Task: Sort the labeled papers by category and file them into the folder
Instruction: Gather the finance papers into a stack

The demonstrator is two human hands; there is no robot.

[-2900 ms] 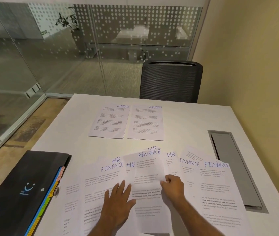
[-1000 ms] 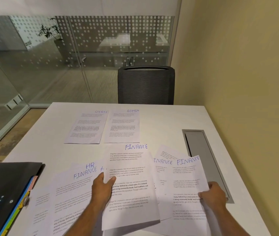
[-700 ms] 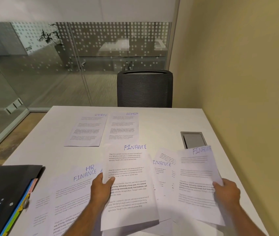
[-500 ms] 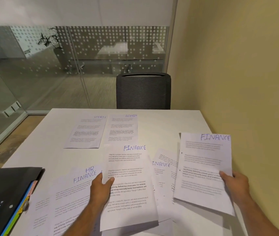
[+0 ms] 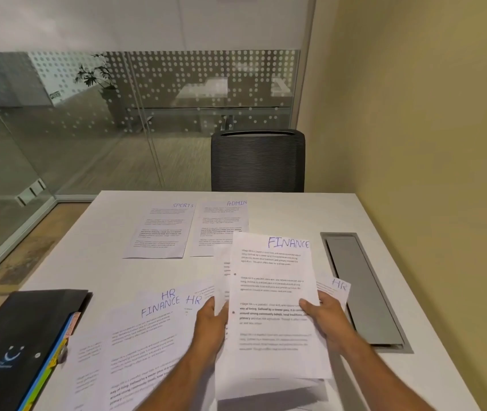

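Moved since earlier: FINANCE sheets [image 5: 274, 307] brought together, lifted at centre frame. Worktop [image 5: 280, 212], white. Folder [image 5: 13, 345], black, lower left. Left hand [image 5: 211, 323], right hand [image 5: 323, 314]: fingers pinching stack's side edges.

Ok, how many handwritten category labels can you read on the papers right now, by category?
SPORTS label: 1
ADMIN label: 1
FINANCE labels: 2
HR labels: 3
Total: 7 readable. The lower sheets in the held stack hide their labels.
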